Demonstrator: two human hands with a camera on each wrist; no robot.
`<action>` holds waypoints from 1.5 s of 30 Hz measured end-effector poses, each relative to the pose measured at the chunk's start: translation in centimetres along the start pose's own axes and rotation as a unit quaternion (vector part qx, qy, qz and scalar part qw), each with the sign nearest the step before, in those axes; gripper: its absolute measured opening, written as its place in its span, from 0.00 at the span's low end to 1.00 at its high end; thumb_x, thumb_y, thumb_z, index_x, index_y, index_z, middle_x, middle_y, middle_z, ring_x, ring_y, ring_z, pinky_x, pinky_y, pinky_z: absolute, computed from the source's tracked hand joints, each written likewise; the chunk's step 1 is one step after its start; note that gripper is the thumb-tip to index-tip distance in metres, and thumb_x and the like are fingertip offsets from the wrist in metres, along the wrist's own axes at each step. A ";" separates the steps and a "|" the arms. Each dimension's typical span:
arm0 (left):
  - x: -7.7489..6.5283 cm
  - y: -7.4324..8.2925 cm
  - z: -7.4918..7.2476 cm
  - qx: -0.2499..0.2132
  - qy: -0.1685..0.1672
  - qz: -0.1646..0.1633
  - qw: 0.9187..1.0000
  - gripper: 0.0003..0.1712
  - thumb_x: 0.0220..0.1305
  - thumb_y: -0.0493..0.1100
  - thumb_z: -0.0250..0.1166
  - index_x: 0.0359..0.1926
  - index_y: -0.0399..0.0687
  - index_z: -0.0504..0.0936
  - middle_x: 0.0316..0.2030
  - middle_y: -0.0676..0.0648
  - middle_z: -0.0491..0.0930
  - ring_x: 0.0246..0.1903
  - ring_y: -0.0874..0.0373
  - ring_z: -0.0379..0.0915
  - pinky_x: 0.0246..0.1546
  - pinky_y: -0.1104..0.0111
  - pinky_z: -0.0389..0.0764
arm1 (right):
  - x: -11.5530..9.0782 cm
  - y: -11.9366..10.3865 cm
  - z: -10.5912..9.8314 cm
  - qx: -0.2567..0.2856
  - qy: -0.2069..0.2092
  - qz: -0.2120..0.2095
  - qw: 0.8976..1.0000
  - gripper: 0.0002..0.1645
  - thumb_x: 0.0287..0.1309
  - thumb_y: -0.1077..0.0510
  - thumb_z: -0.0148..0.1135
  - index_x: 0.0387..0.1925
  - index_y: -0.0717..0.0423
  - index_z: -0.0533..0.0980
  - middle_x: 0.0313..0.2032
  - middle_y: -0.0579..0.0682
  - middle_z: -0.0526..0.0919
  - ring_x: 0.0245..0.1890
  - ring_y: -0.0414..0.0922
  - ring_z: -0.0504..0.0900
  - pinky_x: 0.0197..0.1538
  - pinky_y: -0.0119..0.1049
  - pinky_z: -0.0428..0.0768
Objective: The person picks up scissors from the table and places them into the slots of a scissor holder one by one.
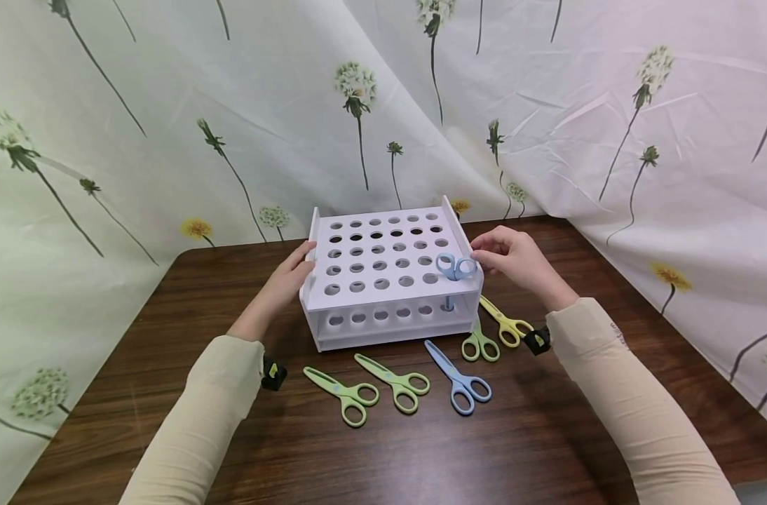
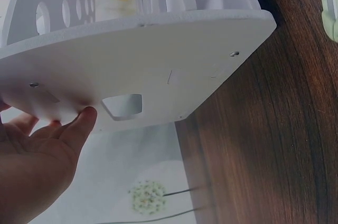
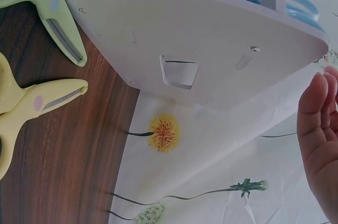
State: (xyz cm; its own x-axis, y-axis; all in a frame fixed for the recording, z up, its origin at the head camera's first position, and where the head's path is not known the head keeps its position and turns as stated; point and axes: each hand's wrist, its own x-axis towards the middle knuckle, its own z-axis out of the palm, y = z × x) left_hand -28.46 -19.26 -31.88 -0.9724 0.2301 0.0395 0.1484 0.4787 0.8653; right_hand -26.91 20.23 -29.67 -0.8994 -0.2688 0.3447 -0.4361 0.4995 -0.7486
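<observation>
A white rack (image 1: 409, 305) with rows of round holes stands on the table. My left hand (image 1: 290, 272) rests against its left side panel (image 2: 153, 55), thumb and fingertips touching the outer face. Light blue scissors (image 1: 456, 268) stand upright in the front right hole, handles above the top shelf and blades down through it. My right hand (image 1: 512, 258) is by the right side panel (image 3: 195, 39), its loosely bent fingertips close to the top edge and the scissors' handles. In the right wrist view, those fingers (image 3: 314, 102) show beside the panel with nothing held.
In front of the rack lie green scissors (image 1: 344, 394), a second green pair (image 1: 396, 382) and blue scissors (image 1: 459, 379). Another green pair (image 1: 480, 344) and yellow scissors (image 1: 505, 322) lie at its right front corner. A dandelion-print cloth (image 1: 263, 105) hangs behind the brown table (image 1: 409, 463).
</observation>
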 end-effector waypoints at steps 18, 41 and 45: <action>0.1 -0.2 0.0 -0.001 0.003 -0.005 1.000 0.29 0.72 0.46 0.40 0.71 0.50 0.49 0.70 0.45 0.40 0.67 0.47 0.36 0.61 0.49 0.45 | -0.7 0.5 -1.2 0.004 0.020 -0.012 1.000 0.16 0.55 0.60 0.64 0.43 0.67 0.77 0.33 0.55 0.78 0.25 0.51 0.74 0.27 0.32 0.76; 0.1 -0.4 0.4 -0.041 0.022 -0.009 0.999 0.29 0.71 0.46 0.43 0.71 0.49 0.52 0.70 0.44 0.43 0.66 0.45 0.41 0.61 0.49 0.49 | -2.6 -1.7 -1.9 -0.017 0.015 0.007 1.000 0.12 0.57 0.65 0.61 0.41 0.69 0.76 0.29 0.57 0.75 0.25 0.56 0.74 0.27 0.29 0.74; 0.0 -0.4 0.4 -0.067 0.025 -0.014 0.997 0.29 0.70 0.46 0.45 0.70 0.49 0.53 0.69 0.41 0.46 0.64 0.44 0.46 0.60 0.50 0.51 | -2.8 -1.5 -2.0 -0.018 0.015 0.008 1.000 0.12 0.56 0.65 0.61 0.41 0.69 0.76 0.27 0.57 0.75 0.26 0.59 0.74 0.27 0.29 0.74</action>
State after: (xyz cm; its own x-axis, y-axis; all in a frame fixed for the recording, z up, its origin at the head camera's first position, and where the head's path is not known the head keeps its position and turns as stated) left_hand -28.50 -19.11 -32.39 -0.9840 0.1741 0.0374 0.0999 0.3663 0.9251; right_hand -23.81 21.85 -28.41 -0.9062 -0.2366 0.3505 -0.4227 0.5334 -0.7327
